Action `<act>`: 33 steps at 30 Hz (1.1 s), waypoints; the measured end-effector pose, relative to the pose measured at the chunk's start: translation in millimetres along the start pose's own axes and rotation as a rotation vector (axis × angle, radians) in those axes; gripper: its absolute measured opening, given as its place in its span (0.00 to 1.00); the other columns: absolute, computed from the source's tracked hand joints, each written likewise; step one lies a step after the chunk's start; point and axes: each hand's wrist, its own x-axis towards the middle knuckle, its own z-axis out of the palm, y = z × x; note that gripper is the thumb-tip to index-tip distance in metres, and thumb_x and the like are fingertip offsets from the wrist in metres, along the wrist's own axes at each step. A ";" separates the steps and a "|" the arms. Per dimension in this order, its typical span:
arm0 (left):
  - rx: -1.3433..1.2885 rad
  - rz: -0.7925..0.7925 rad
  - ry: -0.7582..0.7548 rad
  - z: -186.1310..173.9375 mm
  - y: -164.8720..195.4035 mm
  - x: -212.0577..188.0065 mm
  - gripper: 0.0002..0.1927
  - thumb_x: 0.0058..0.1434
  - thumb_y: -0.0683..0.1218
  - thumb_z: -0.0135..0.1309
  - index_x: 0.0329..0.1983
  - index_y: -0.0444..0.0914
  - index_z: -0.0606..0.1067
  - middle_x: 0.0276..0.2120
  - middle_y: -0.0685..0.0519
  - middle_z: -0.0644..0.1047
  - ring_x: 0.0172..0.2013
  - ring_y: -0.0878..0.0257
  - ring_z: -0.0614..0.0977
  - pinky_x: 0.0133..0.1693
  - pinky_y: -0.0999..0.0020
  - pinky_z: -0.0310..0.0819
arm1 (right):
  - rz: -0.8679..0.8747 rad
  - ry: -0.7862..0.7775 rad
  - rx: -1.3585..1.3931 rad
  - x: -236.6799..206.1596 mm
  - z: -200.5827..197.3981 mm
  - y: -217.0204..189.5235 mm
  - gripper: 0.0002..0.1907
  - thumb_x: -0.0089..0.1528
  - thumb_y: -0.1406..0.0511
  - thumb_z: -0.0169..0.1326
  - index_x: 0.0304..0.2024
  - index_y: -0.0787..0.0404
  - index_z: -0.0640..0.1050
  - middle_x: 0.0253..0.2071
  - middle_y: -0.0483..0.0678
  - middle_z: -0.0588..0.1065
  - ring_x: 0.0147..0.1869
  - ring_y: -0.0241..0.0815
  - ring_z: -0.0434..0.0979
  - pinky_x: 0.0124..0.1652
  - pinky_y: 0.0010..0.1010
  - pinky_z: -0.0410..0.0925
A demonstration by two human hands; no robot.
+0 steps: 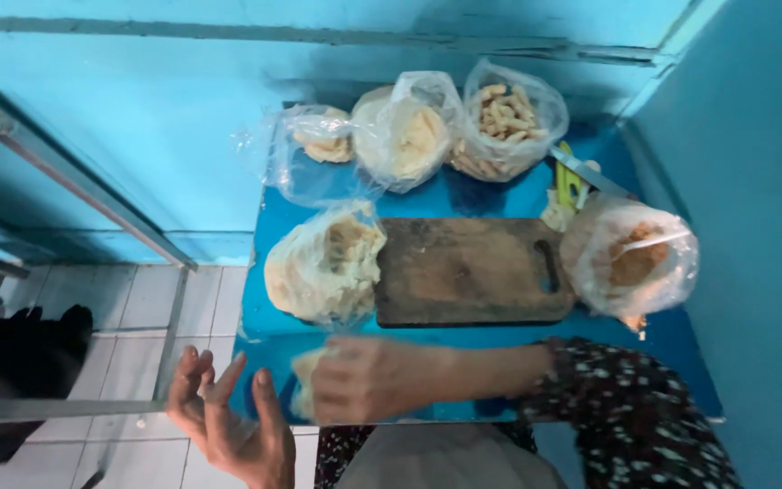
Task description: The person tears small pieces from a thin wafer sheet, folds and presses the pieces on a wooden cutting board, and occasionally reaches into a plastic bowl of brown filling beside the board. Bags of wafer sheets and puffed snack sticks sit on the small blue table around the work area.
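My right hand [368, 380] reaches across the front edge of a small blue table [463, 195] and grips a pale yellowish piece of food [305, 371]. My left hand [228, 421] hovers open beside it, palm up, fingers spread, just off the table's front left corner. A dark wooden cutting board [468, 272] lies in the middle of the table. A clear plastic bag of pale crackers [323, 267] sits to the left of the board, close to my right hand.
Three clear bags of crackers and fried sticks [504, 122] stand along the back of the table. Another bag with brown pieces [631, 258] sits at the right, near a knife [586, 172]. Blue walls close in behind and right. Metal rails [92, 190] and tiled floor lie left.
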 end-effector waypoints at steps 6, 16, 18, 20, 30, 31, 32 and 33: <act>0.031 0.042 -0.127 -4.9 -5.4 3.0 0.13 0.64 0.36 0.61 0.52 0.33 0.78 0.65 0.39 0.65 0.63 0.45 0.74 0.63 0.52 0.73 | 0.204 -0.275 0.182 -94.2 -37.2 2.7 0.06 0.55 0.62 0.58 0.35 0.50 0.75 0.40 0.41 0.73 0.49 0.42 0.74 0.46 0.37 0.70; -0.337 0.083 -0.645 56.1 54.6 27.7 0.14 0.58 0.37 0.62 0.48 0.35 0.79 0.60 0.44 0.73 0.61 0.49 0.77 0.60 0.57 0.73 | 1.111 -0.449 0.184 -156.0 -157.2 21.8 0.15 0.54 0.63 0.60 0.45 0.54 0.80 0.39 0.49 0.78 0.42 0.50 0.81 0.39 0.44 0.71; -0.448 -0.002 -0.731 68.3 69.4 29.8 0.12 0.60 0.37 0.61 0.47 0.35 0.79 0.61 0.44 0.74 0.60 0.50 0.79 0.58 0.58 0.73 | 1.235 -0.261 0.283 -148.8 -138.5 26.7 0.15 0.57 0.61 0.62 0.45 0.57 0.79 0.38 0.50 0.80 0.40 0.50 0.82 0.38 0.43 0.72; -0.479 -0.039 -0.792 72.5 78.4 31.0 0.12 0.59 0.37 0.61 0.47 0.35 0.79 0.61 0.44 0.74 0.59 0.52 0.79 0.57 0.59 0.74 | 1.217 -0.391 0.438 -151.0 -125.3 16.3 0.14 0.58 0.61 0.61 0.45 0.57 0.79 0.38 0.50 0.81 0.42 0.50 0.83 0.41 0.43 0.72; -0.537 -0.226 -0.636 80.2 69.9 20.5 0.14 0.63 0.35 0.56 0.52 0.33 0.77 0.64 0.44 0.70 0.66 0.54 0.73 0.61 0.61 0.74 | 1.082 -0.022 0.133 -148.6 -132.4 -14.9 0.15 0.60 0.60 0.60 0.48 0.57 0.79 0.45 0.51 0.81 0.47 0.51 0.82 0.45 0.42 0.72; -0.597 -0.248 -0.613 82.7 69.0 17.5 0.13 0.64 0.34 0.55 0.53 0.33 0.76 0.65 0.44 0.69 0.67 0.54 0.73 0.62 0.61 0.73 | 1.112 -0.030 0.263 -136.0 -114.2 -2.6 0.16 0.61 0.60 0.60 0.49 0.57 0.79 0.45 0.51 0.81 0.48 0.52 0.82 0.45 0.41 0.72; -0.652 -0.315 -0.607 86.1 67.9 15.3 0.14 0.64 0.34 0.55 0.53 0.32 0.76 0.66 0.44 0.68 0.66 0.55 0.73 0.62 0.61 0.73 | 1.139 -0.036 0.392 -124.0 -94.7 13.2 0.16 0.61 0.59 0.60 0.49 0.58 0.79 0.45 0.52 0.81 0.49 0.52 0.82 0.45 0.40 0.72; -0.706 -0.381 -0.601 89.6 66.3 13.7 0.14 0.64 0.34 0.55 0.53 0.32 0.75 0.66 0.44 0.68 0.65 0.55 0.73 0.62 0.61 0.73 | 1.128 -0.069 0.462 -115.4 -77.7 29.4 0.16 0.62 0.60 0.58 0.51 0.59 0.78 0.46 0.52 0.81 0.49 0.52 0.82 0.46 0.40 0.71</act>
